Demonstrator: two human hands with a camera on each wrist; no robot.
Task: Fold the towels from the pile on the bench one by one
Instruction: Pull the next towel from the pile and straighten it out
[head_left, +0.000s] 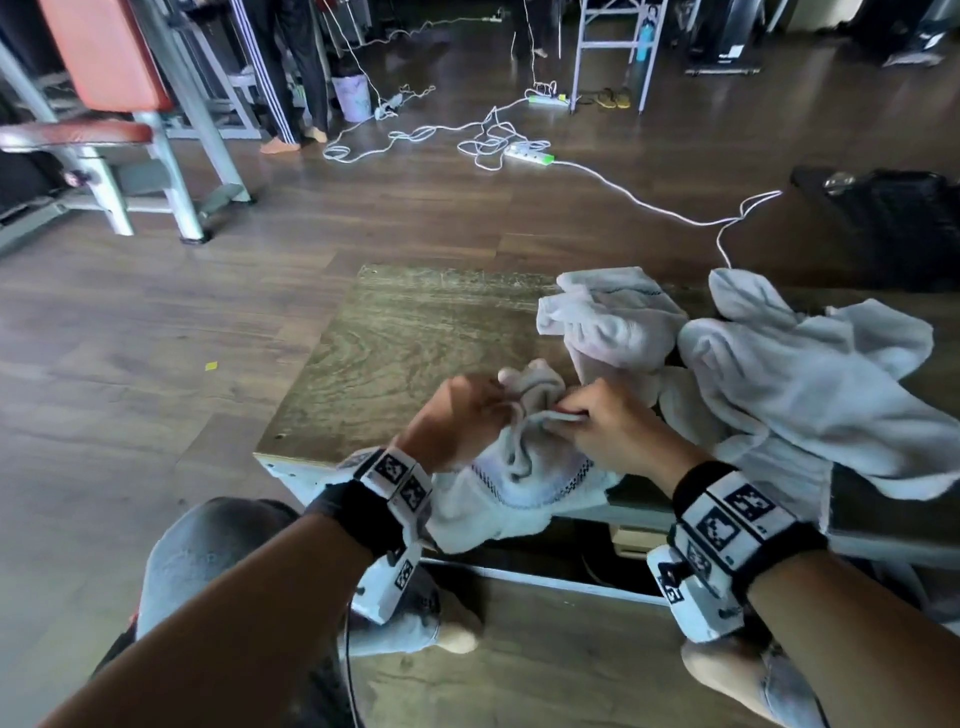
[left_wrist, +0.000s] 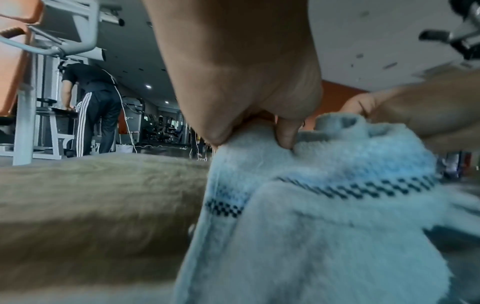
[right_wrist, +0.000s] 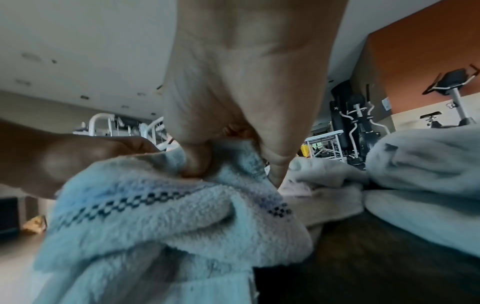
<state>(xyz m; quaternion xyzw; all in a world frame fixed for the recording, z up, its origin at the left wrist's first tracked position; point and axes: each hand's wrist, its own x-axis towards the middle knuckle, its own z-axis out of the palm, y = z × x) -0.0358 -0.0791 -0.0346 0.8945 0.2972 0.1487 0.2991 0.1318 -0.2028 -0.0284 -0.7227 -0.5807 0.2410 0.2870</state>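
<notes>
Wooden bench (head_left: 395, 343), carrying all the cloth, extends beyond and to the left of the hands. The pile (head_left: 779, 374) of unfolded white towels lies just right of the right hand, one corner draping off the near edge. The working towel (head_left: 519, 467), white with a dark checked band, is bunched between the two hands and hangs over the bench's near edge toward the person's knees. Left hand (head_left: 457, 421) and right hand (head_left: 608, 426), close together, each pinch a gathered upper edge of this towel. Likely risk: the edges are crumpled, so a mismatched corner could be taken and the fold skew; the overhang could drag the towel floorward if either pinch slackens.
</notes>
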